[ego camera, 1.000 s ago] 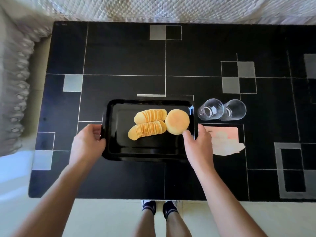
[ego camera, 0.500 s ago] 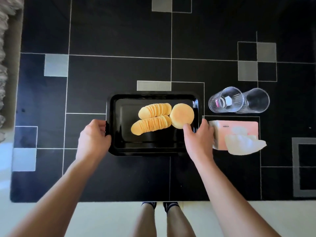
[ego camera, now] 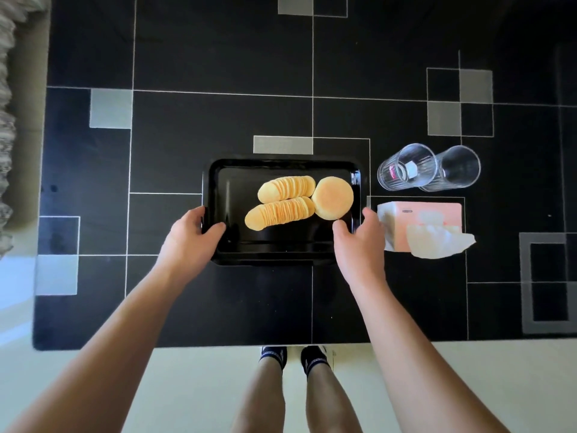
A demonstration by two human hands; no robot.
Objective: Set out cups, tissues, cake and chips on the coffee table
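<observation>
A black tray lies on the dark coffee table, near its front edge. On the tray are two rows of stacked chips and, touching their right end, a round yellow cake. My left hand grips the tray's left rim, thumb inside. My right hand straddles the right rim, thumb inside and fingers outside. Right of the tray stand two clear glass cups side by side. In front of them is a pink tissue box with a white tissue sticking out.
The table has a black top with white lines and grey squares; its front edge runs just above my feet. A pale fabric sofa edge borders the table on the left. Light floor lies in front.
The view has shifted forward over the table. The tray stays in the same spot on the table pattern, and both hands remain at its ends.
</observation>
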